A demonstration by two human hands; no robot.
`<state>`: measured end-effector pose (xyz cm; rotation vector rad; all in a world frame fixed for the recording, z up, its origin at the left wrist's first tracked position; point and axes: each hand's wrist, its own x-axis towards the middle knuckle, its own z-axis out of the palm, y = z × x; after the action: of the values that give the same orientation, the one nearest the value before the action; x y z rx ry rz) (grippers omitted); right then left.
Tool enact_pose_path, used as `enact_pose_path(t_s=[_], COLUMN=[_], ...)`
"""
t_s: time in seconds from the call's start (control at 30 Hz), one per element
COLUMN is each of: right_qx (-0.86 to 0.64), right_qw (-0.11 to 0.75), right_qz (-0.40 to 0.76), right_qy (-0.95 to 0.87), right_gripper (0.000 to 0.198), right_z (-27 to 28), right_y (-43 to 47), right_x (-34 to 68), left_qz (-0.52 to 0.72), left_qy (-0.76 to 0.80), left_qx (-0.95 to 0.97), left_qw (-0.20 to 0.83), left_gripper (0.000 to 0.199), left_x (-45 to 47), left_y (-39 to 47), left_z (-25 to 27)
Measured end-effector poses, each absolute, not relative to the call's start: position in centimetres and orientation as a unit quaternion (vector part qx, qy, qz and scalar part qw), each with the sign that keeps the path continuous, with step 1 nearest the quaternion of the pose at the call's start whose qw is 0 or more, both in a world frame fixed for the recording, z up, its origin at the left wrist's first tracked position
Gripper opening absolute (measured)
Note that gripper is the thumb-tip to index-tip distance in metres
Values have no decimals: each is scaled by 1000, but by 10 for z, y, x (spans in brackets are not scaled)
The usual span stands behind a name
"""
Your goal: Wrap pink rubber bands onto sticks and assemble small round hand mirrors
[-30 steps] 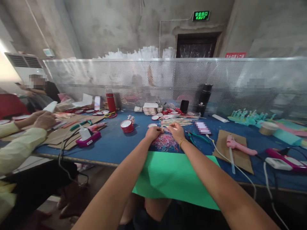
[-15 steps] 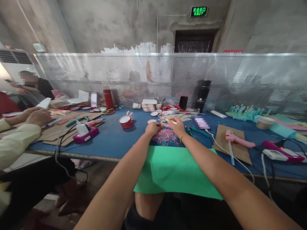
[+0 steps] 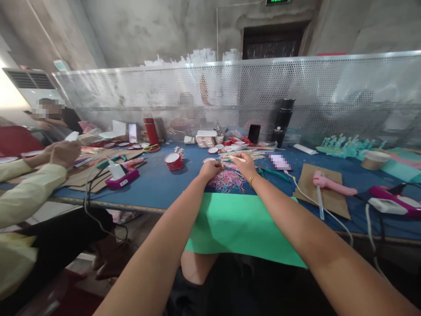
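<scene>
My left hand (image 3: 209,170) is closed, pinching a small pale upright strip (image 3: 221,159) that looks like a wooden stick. Just to its right, my right hand (image 3: 246,166) is closed around a slim, light-coloured stick (image 3: 233,158) whose tip points at the strip. Below both hands lies a tangled heap of thin multicoloured strings (image 3: 226,182). A green sheet (image 3: 241,226) hangs from the table edge across my lap. Behind my hands are several more light sticks (image 3: 259,154). Fine detail between the fingertips is too small to make out.
A red-sided stack of round pieces (image 3: 173,162) stands left of my hands. To the right are green-handled pliers (image 3: 276,174), a phone (image 3: 279,162) and a pink glue gun (image 3: 332,182) on cardboard. A co-worker's hands (image 3: 64,153) are at the left, beside a purple power strip (image 3: 122,179).
The camera view has tilted down and shifted slightly. My right hand's stick now points more toward the strip in my left hand; both hands keep their hold.
</scene>
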<state>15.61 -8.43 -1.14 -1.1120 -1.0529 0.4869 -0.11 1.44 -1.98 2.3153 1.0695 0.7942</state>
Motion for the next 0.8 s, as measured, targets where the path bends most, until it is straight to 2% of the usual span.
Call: enact_pose_path(t_s=[0.23, 0.47, 0.8], right_qx=[-488, -514, -547], right_qw=[685, 682, 623], right_qz=[258, 238, 194], right_qy=[-475, -463, -524], right_gripper=[22, 17, 16], right_z=[-9, -7, -13], right_y=[-84, -87, -83], right_x=[155, 154, 152], left_qz=[292, 282, 283], left_qy=[399, 413, 404], left_qx=[834, 836, 837], left_qw=[244, 226, 238], left_gripper=[24, 25, 34], left_x=[-3, -3, -4], left_y=[11, 11, 10], left_z=[-17, -16, -15])
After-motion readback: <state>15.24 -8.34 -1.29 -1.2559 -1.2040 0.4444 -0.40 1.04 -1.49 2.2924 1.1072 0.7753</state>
